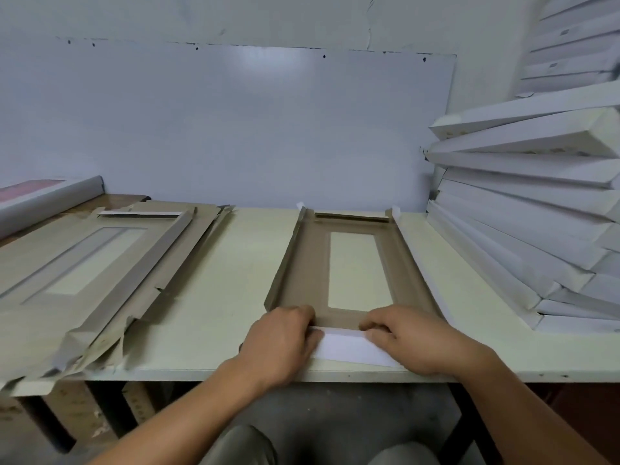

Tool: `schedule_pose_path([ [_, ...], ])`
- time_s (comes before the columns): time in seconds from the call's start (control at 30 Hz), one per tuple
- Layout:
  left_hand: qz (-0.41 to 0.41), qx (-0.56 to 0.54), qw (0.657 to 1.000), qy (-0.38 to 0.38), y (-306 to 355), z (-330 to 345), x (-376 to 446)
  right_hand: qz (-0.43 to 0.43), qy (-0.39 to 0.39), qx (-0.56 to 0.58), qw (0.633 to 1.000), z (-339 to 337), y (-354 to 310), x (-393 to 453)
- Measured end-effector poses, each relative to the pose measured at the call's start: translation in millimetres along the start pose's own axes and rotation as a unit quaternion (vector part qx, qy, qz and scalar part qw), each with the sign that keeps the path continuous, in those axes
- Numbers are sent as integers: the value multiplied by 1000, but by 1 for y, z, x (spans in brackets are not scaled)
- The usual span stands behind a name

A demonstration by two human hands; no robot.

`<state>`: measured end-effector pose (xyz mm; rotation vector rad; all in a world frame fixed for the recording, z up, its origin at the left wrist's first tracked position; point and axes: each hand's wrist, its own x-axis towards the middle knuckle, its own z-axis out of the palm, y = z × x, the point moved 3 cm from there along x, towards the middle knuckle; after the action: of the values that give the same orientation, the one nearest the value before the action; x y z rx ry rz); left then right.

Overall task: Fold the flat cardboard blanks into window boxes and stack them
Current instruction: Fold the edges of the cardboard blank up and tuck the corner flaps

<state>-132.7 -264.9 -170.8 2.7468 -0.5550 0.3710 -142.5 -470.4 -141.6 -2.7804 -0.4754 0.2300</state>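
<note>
- Head view: a half-folded window box blank (pixel 303 263) lies brown side up on the pale counter (pixel 214 280), in front of the person, its long side walls raised and a rectangular window cut in its middle.
- The blank's near end flap (pixel 349 347), white side showing, is folded up at the counter's front edge.
- The left hand (pixel 280 344) grips the flap's left end, fingers (pixel 302 313) curled over its top edge onto the brown inside.
- The right hand (pixel 411 340) grips the flap's right end the same way, fingers curled over the fold.
- A pile of flat blanks (pixel 87 263), brown side up, lies on the counter to the left, well apart from the hands.
- A leaning stack of finished white boxes (pixel 523 209) fills the right side against the wall.
</note>
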Motion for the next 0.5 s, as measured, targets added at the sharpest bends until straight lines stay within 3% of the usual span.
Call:
schedule_pose_path([
  [0.13, 30, 52, 998, 4, 4, 9, 2, -2, 90, -50, 995, 18, 14, -2],
  [0.23, 133, 67, 989, 19, 12, 15, -1, -67, 163, -54, 983, 37, 8, -8],
  [0.33, 174, 32, 984, -28, 12, 17, -8, -126, 270, -75, 952, 51, 8, -23],
  [0.4, 175, 26, 983, -39, 6, 16, -13, -135, 297, -85, 941, 53, 15, -33],
  [0.5, 187, 51, 980, -50, 0, 17, -20, -137, 280, -87, 946, 54, 32, -47],
])
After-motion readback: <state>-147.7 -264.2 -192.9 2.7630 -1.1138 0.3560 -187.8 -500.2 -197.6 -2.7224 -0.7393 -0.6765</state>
